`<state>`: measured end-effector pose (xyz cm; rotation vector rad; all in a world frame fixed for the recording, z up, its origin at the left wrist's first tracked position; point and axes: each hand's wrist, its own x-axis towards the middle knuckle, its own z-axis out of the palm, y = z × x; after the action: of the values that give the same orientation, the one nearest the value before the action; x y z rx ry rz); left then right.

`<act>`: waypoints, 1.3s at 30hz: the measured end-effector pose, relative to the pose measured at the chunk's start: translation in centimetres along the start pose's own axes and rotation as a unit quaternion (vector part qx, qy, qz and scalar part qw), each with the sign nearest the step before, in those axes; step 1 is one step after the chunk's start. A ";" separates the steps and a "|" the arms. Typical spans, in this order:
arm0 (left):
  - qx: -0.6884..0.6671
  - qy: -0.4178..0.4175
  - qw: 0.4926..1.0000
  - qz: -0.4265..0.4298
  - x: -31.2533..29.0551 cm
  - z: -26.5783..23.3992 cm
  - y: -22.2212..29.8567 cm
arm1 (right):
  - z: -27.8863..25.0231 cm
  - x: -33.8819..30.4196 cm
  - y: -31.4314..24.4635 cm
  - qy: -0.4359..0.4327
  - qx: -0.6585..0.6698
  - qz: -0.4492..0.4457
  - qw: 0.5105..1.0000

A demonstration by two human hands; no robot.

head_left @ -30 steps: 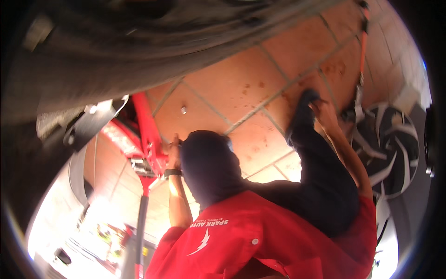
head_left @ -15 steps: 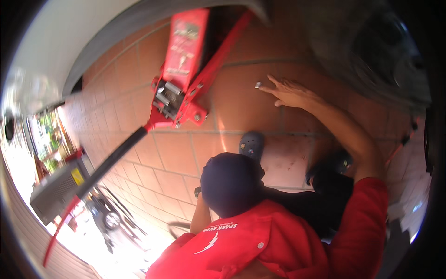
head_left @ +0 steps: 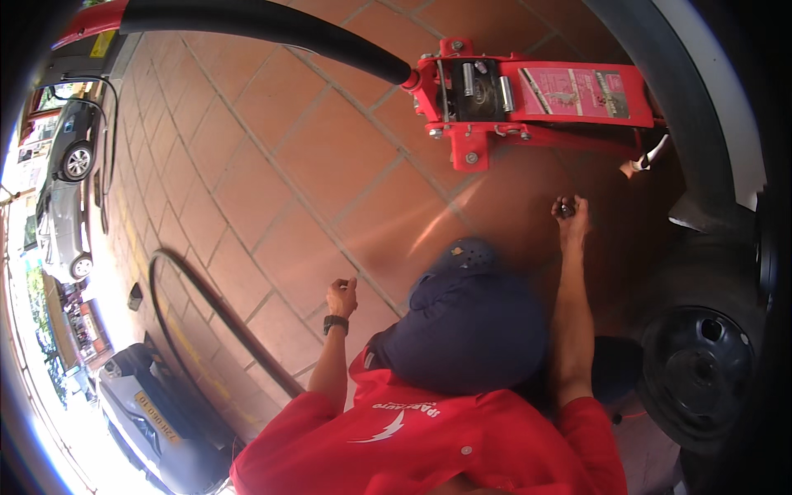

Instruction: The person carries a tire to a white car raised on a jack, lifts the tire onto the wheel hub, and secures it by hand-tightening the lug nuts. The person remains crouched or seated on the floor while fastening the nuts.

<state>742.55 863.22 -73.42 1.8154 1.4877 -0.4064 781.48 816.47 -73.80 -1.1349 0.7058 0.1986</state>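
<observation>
My left hand (head_left: 342, 299), with a dark watch at the wrist, is held above the tiled floor to the left of my knee. Its fingers are curled closed, and nothing shows in them. Right of the knee, my right hand (head_left: 575, 219) is closed around something small and dark that I cannot make out. Beyond both hands, a red floor jack (head_left: 577, 91) lies low on the tiles, its long black-sleeved handle (head_left: 272, 31) stretching to the upper left. Neither hand touches the jack.
A dark curved car body edge (head_left: 701, 115) borders the upper right. At the right is a wheel with a black steel rim (head_left: 700, 371). A black hose (head_left: 219, 313) loops over the floor at left. Parked cars (head_left: 66, 198) stand farther left, and a grey car (head_left: 161, 412) is at lower left.
The view has turned, so the jack now appears at the upper right. My right hand, earlier stretched out with a small shiny piece at its fingertips, is now curled. My left hand has come into view.
</observation>
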 end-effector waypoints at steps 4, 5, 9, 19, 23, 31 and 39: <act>-0.052 -0.064 0.996 0.023 -1.3 1.6 1.3 | 10.9 -0.4 -7.2 -0.090 -0.233 -0.169 0.953; -0.058 -0.090 0.994 0.009 -1.6 1.7 1.9 | 14.1 -0.6 -8.7 -0.133 -0.361 -0.315 0.868; -0.080 -0.178 0.981 0.013 -2.8 1.8 2.3 | 25.2 -0.4 -11.9 -0.184 -0.635 -0.411 0.628; -0.541 -0.329 0.770 -0.077 -4.1 -2.4 0.9 | 32.2 4.6 -10.4 -0.232 -0.769 -0.468 0.368; -0.679 -0.356 0.639 -0.054 -4.1 -4.7 7.7 | 32.8 6.0 -10.0 -0.227 -0.789 -0.464 0.332; -0.673 -0.403 0.619 0.020 -4.5 -5.7 19.8 | 27.2 3.3 -12.0 -0.260 -0.272 -0.220 0.900; -0.467 -0.518 0.716 0.032 -6.0 2.8 33.6 | 16.1 -9.6 -13.5 -0.338 -0.299 -0.080 0.889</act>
<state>773.04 855.21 -59.91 0.5593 0.5682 -0.4071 787.26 826.74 -53.96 -1.5760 -0.0975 0.6687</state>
